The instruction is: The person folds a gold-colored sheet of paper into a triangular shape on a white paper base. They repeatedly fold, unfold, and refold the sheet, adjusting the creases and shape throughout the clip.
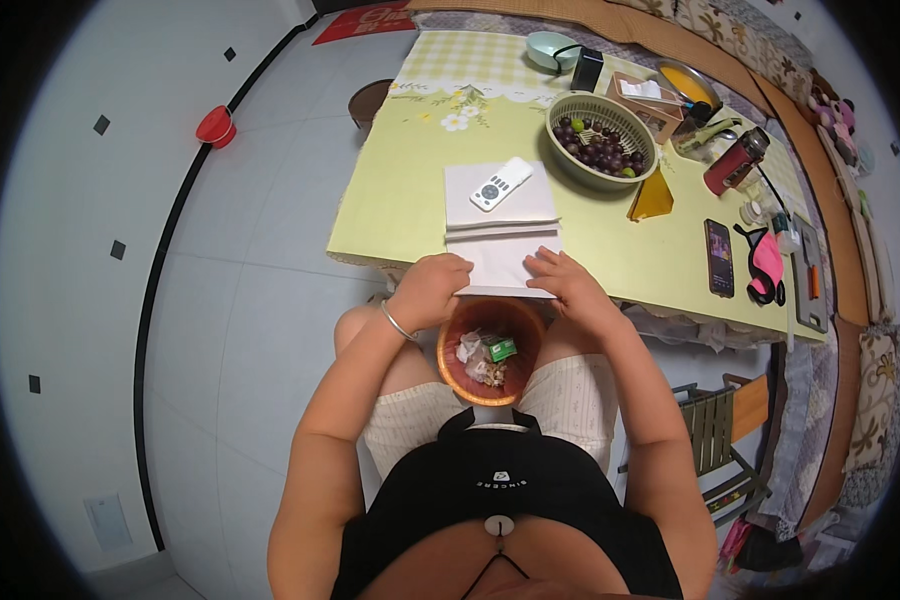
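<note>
White paper [496,262] lies at the table's near edge, with a crease or step across its middle and its front end reaching the edge. At its left side, my left hand [432,290] is closed, fingertips and thumb on the paper's border; I cannot see what lies under the palm. My right hand [572,290] rests on the paper's right side with its fingers spread apart on top. A white remote control [502,184] lies slanted on the far part of the paper. Below, between my knees, stands an orange bin [444,362] with crumpled wrappers and a small green box.
Beyond the paper is a basket [555,150] of dark grapes, beside a brown-yellow triangular piece [653,198]. On the right are a red flask [735,162], a phone [719,258] and a pink-and-black item [765,264]. A folding chair [705,430] stands by the table.
</note>
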`<state>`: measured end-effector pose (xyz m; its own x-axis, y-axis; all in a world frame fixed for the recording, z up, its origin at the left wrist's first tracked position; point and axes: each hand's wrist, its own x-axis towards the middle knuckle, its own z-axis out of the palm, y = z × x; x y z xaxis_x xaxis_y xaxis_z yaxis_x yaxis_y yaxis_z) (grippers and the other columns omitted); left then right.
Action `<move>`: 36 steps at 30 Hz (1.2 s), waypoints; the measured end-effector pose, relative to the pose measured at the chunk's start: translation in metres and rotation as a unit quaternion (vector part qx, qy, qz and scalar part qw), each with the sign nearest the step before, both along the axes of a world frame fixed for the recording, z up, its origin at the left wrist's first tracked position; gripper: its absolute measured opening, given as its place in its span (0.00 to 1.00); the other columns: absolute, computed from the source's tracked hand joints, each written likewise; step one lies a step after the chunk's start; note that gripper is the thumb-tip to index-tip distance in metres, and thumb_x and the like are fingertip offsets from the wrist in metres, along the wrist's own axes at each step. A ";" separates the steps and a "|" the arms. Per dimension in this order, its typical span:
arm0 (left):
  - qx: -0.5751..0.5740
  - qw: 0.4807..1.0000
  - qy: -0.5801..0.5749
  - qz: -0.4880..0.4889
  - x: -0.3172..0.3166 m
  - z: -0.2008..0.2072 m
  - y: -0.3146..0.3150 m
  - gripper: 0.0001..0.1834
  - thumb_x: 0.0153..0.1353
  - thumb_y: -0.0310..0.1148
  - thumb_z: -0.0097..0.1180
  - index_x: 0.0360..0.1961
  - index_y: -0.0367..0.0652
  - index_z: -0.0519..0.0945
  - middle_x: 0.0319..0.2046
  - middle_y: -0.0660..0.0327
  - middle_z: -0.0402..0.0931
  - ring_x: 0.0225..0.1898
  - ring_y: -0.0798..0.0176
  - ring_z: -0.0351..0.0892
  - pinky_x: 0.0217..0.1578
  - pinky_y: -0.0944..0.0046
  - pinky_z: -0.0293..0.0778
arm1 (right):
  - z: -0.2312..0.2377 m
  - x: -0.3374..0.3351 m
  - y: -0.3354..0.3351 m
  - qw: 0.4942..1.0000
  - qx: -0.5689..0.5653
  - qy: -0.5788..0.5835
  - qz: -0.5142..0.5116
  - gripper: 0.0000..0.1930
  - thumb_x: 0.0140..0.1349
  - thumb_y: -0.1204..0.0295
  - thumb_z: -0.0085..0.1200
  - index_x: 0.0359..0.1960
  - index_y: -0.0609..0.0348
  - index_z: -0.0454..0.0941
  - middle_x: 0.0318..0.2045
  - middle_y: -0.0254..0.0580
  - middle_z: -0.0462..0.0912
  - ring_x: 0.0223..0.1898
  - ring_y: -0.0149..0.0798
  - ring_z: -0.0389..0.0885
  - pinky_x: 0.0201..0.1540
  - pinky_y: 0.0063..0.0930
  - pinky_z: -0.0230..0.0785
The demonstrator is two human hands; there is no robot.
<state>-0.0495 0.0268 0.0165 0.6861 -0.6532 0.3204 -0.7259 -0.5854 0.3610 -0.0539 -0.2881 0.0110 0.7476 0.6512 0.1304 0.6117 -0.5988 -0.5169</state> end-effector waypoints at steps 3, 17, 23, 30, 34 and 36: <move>0.002 1.000 0.023 -0.010 0.003 -0.005 0.005 0.06 0.43 0.23 0.58 0.26 0.36 0.80 0.55 0.47 0.80 0.58 0.41 0.76 0.57 0.49 0.74 | -0.002 0.004 0.001 0.997 0.048 0.053 -0.009 0.20 0.53 0.82 0.64 0.49 0.56 0.85 0.67 0.47 0.75 0.73 0.53 0.65 0.75 0.48 0.57; -0.027 0.999 0.024 0.040 0.019 -0.001 -0.004 0.04 0.42 0.26 0.59 0.23 0.42 0.79 0.63 0.43 0.73 0.66 0.37 0.69 0.64 0.46 0.67 | 0.005 0.032 0.009 0.998 0.057 -0.015 0.018 0.07 0.59 0.67 0.65 0.35 0.56 0.88 0.70 0.49 0.72 0.74 0.58 0.62 0.71 0.48 0.61; -0.111 0.988 0.093 0.048 0.027 -0.013 -0.001 0.05 0.51 0.30 0.62 0.26 0.40 0.82 0.55 0.47 0.80 0.58 0.43 0.76 0.58 0.51 0.72 | -0.012 0.045 -0.001 0.978 0.164 0.098 -0.089 0.12 0.61 0.63 0.66 0.38 0.60 0.88 0.63 0.55 0.78 0.65 0.57 0.75 0.66 0.40 0.67; -0.163 0.966 0.055 0.192 0.033 -0.031 -0.015 0.10 0.60 0.33 0.63 0.27 0.36 0.83 0.39 0.50 0.83 0.44 0.46 0.80 0.48 0.52 0.76 | -0.027 0.060 0.008 0.940 0.176 0.022 -0.292 0.12 0.59 0.64 0.68 0.29 0.61 0.84 0.30 0.45 0.83 0.38 0.48 0.80 0.44 0.39 0.73; -0.092 0.957 -0.018 0.274 0.039 -0.032 -0.027 0.10 0.58 0.33 0.64 0.26 0.36 0.82 0.29 0.51 0.79 0.37 0.45 0.78 0.42 0.49 0.75 | -0.035 0.071 0.018 0.932 0.131 -0.024 -0.338 0.12 0.57 0.62 0.68 0.26 0.57 0.83 0.29 0.43 0.81 0.36 0.47 0.80 0.40 0.41 0.73; -0.047 0.954 -0.037 0.293 0.044 -0.030 -0.029 0.09 0.57 0.32 0.65 0.27 0.36 0.82 0.30 0.50 0.79 0.37 0.44 0.78 0.41 0.48 0.75 | -0.032 0.074 0.025 0.925 0.109 -0.027 -0.362 0.13 0.57 0.61 0.69 0.26 0.56 0.82 0.30 0.42 0.81 0.35 0.47 0.81 0.38 0.41 0.73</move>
